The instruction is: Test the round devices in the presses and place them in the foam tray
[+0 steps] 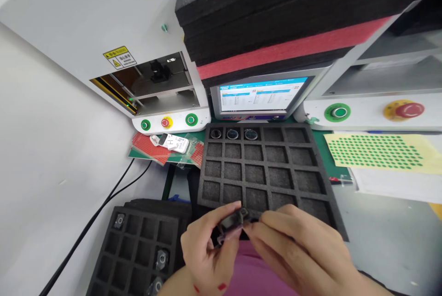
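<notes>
Both your hands meet close to your body: your left hand (207,250) pinches one small dark part (235,222) between thumb and fingers, and your right hand (297,245) closes its fingertips on the same part from the other side. Just beyond them lies one large black foam tray (321,194); three pockets in its far row each hold a round part (232,134). Left of your left hand sits a smaller foam tray (138,240) with three parts showing in its pockets. Farther beyond, one lit screen (262,95) stands under a stack of foam trays (276,15).
</notes>
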### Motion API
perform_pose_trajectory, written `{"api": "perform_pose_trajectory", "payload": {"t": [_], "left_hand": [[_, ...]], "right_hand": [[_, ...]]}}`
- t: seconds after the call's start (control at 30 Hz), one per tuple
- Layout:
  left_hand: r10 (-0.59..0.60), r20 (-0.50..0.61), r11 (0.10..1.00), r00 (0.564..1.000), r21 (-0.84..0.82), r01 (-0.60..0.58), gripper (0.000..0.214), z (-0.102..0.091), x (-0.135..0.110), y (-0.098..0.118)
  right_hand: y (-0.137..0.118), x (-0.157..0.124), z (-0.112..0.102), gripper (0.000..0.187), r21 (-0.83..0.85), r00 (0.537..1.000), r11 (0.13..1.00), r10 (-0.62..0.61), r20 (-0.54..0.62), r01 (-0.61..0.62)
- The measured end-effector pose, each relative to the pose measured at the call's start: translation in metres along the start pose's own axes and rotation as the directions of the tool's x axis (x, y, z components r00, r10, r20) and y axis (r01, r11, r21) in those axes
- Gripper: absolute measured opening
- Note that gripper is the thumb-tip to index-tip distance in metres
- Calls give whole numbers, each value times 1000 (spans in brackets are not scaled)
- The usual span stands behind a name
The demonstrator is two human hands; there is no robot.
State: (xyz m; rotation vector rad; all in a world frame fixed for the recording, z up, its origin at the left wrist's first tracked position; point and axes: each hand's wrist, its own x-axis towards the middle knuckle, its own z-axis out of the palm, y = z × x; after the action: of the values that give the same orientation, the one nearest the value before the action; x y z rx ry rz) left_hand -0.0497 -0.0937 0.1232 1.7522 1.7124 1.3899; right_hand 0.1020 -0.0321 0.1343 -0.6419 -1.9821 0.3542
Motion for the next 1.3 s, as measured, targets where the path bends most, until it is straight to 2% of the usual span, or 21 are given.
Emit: {"api": "perform_pose_trajectory", "payload": {"t": [0.17,0.37,0.5,0.57,0.6,0.7,0.8,0.9,1.03,1.17,1.3], "left_hand": [[-56,-33,995,998,78,59,26,-1,-1,2],[49,-105,966,993,257,-20,24,0,-3,0],[88,-248,924,965,381,13,23,-3,2,-9],[86,-325,927,942,372,44,26,-6,3,-14],[77,-330,937,941,346,44,26,-8,2,-15],[60,-206,974,977,225,-12,30,-12,1,-15],[74,-75,990,994,123,-64,36,-13,0,-11],[100,-57,989,993,115,-93,38,-14,2,-7],[117,-23,989,993,90,-115,41,-15,4,-5],[119,6,991,993,60,-120,44,-17,2,-7],[99,-35,994,994,54,-97,39,-14,2,-5]], "right_hand": [[1,-3,6,18,-35,998,998,-54,25,54],[2,-8,11,18,-92,995,991,-94,28,96],[-1,-12,2,16,-90,999,995,-35,8,36],[-3,-13,-4,14,-74,1000,997,1,4,-1],[-3,-13,-6,13,-72,1000,997,12,9,-11],[-2,-9,-9,11,-47,999,999,11,48,-8],[0,-2,-6,14,14,997,998,65,40,-65],[1,4,-1,15,92,986,982,162,35,-165],[0,10,2,12,219,973,948,225,49,-230],[0,13,4,10,286,973,931,229,30,-228],[-1,12,6,13,280,978,937,195,70,-207]]}}
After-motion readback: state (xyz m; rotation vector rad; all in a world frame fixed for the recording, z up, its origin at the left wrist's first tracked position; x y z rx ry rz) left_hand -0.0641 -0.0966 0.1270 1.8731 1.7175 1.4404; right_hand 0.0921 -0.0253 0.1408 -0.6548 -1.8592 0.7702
